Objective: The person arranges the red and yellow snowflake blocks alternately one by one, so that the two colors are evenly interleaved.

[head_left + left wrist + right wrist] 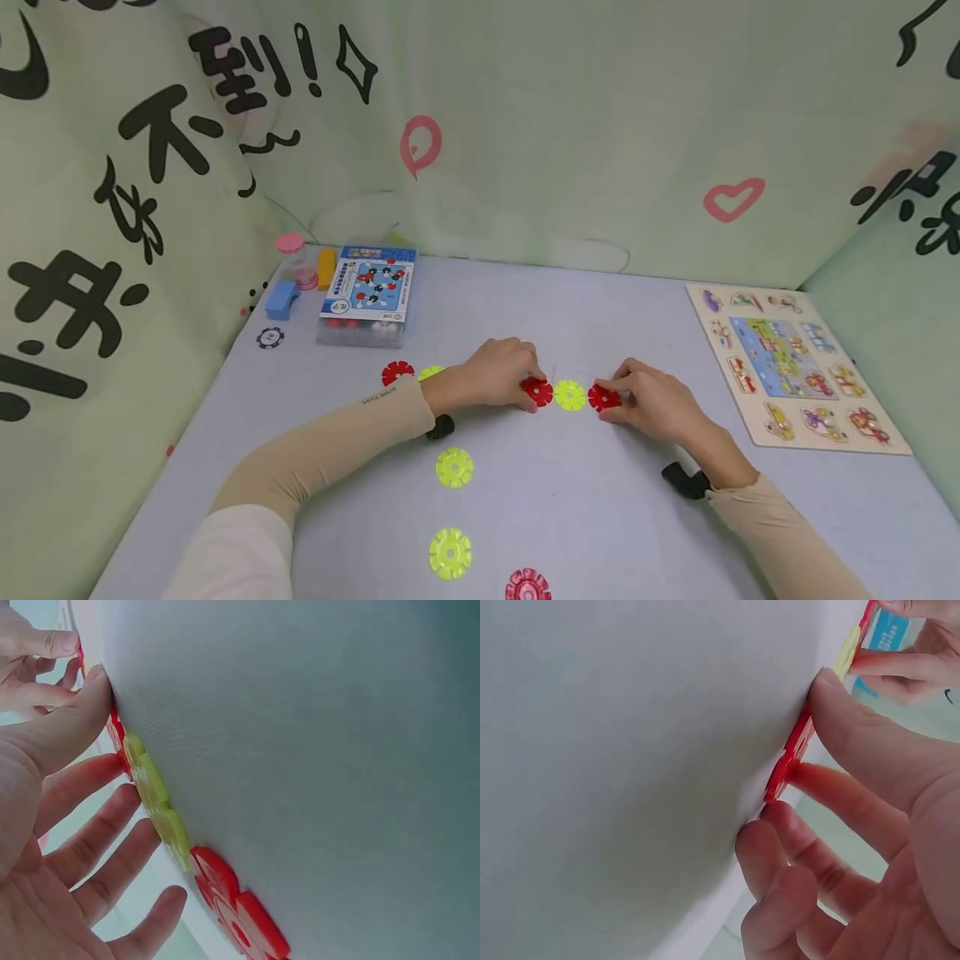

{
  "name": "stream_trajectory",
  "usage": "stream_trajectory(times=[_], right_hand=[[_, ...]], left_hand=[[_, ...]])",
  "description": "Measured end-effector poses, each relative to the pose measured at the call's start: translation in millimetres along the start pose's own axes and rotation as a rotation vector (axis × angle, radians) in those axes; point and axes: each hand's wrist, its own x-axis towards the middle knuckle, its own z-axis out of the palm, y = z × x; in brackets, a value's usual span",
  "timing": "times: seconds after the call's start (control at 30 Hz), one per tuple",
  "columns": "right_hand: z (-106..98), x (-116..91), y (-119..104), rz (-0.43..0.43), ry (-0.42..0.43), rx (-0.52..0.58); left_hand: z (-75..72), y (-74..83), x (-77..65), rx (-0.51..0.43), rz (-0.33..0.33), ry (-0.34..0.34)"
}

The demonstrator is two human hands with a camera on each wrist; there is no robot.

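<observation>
Between thumb and finger, my left hand point(491, 373) pinches the edges of a red notched plastic disc point(537, 391) on the table. A yellow-green notched disc point(569, 395) lies just to its right. Beyond that, my right hand point(654, 402) holds another red notched disc point(603, 397) by its edges, thumb on the near side. These discs lie flat in a row. Farther left in the row are a red disc point(397, 372) and a yellow-green disc point(430, 372), partly behind the left arm. The left wrist view shows yellow-green discs point(156, 787) under the left fingers.
Nearer me lie two yellow-green discs point(454, 467) and a pinkish-red disc point(528, 585). A boxed molecule set point(367, 292), blue block point(282, 300), yellow block point(326, 268), pink-capped bottle point(298, 260) and round chip point(270, 337) stand back left. A picture puzzle board point(795, 425) lies right.
</observation>
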Motion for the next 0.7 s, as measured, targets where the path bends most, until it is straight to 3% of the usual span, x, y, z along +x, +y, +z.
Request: stream_trajectory(times=[0.23,0.33,0.43,0.6,0.7], right_hand=[[-1,-11,-8,0.074,0.021,0.007],[-1,-21,-24,0.053,0.064,0.021],[2,-33,-54,-0.063,0.085,0.054],[18,-43,-110,-0.344,-0.020,0.124],[30,-37,-138,-0.457,-0.064,0.102]], left_hand=[[-5.7,6.3,3.1,-0.017,-0.034,-0.003],[-6.0,11.6,9.2,-0.015,-0.016,-0.011],[-3.6,17.5,18.3,-0.011,0.003,-0.032],[-1.8,24.9,28.8,-0.007,0.030,-0.050],[-1.2,25.8,31.4,-0.014,0.021,-0.049]])
